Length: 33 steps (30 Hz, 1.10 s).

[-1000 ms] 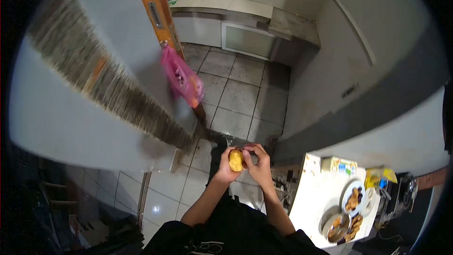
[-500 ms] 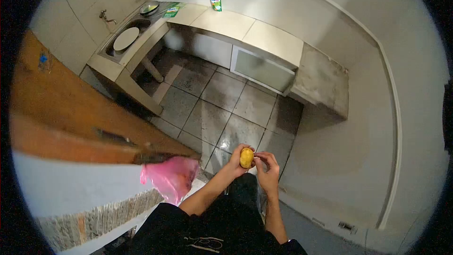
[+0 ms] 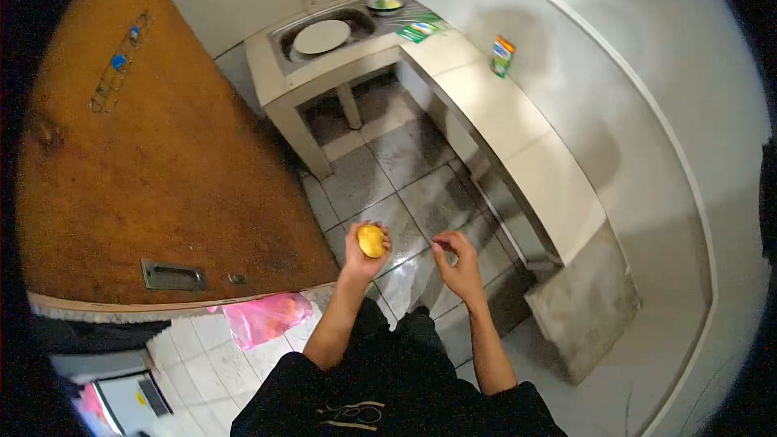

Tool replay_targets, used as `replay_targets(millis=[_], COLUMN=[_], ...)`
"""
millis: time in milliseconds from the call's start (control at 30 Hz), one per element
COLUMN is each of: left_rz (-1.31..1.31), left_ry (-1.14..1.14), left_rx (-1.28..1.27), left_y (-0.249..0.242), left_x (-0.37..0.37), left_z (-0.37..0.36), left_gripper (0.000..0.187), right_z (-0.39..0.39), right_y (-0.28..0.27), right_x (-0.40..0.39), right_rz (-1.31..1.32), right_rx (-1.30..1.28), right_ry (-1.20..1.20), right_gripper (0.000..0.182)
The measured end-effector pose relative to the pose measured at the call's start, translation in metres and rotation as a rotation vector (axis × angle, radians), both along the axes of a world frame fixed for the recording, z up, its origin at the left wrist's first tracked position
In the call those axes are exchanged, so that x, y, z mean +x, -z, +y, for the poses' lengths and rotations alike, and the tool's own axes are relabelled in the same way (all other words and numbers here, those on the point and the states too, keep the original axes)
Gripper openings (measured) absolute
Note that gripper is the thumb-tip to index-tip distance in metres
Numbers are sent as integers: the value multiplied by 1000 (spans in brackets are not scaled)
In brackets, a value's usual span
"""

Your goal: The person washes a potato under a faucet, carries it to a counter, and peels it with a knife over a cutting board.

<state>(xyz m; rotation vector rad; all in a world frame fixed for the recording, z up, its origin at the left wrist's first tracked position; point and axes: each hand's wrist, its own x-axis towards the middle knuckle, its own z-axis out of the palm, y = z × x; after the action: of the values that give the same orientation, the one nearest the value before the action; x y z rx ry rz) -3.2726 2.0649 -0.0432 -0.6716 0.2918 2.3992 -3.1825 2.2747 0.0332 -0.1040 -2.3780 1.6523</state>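
A yellow, rounded fruit or potato (image 3: 371, 241) lies in my left hand (image 3: 360, 256), whose fingers curl round its right side. To the right, apart from it, is my right hand (image 3: 460, 265), raised with its thumb and fingers bent and their tips close together. Whether something small sits between those fingertips cannot be made out. Both hands are above the tiled floor (image 3: 356, 182), in front of my body.
A wooden door (image 3: 178, 170) stands at the left, with a pink plastic bag (image 3: 267, 320) below its edge. Ahead, a sink (image 3: 360, 18) holds a white plate or lid (image 3: 322, 36). The tiled counter (image 3: 502, 121) bears a green-orange packet (image 3: 502, 57).
The view has turned left, showing more of the door. My right hand has moved away from the yellow item, which stays in my left hand.
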Motion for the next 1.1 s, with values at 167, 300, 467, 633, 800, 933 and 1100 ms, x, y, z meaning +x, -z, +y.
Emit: replay_targets(millis=[167, 300, 467, 633, 800, 933, 1100], left_rz=[-6, 14, 54, 60, -138, 27, -146], left_ry=[-232, -318, -494, -611, -632, -356, -346], left_rx=[-2, 8, -12, 219, -70, -114, -118], left_y=[-27, -47, -28, 6, 29, 50, 29], left_x=[-39, -79, -189, -334, -423, -481, -580], left_z=[-26, -44, -76, -110, -135, -142, -102], left_gripper=[30, 23, 28, 35, 34, 33, 32], right_z=[19, 8, -36, -120, -184, -158, -122], right_y=[21, 46, 77, 101, 99, 70, 42], right_x=[-74, -143, -222, -363, -486, -548, -681], right_rz=[-58, -113, -88, -140, -139, -273, -121], right_rx=[21, -10, -109, -8, -50, -25, -11], right_ry=[-149, -266, -336, -436, -480, -436, -256], right_gripper=[17, 17, 17, 21, 25, 21, 24])
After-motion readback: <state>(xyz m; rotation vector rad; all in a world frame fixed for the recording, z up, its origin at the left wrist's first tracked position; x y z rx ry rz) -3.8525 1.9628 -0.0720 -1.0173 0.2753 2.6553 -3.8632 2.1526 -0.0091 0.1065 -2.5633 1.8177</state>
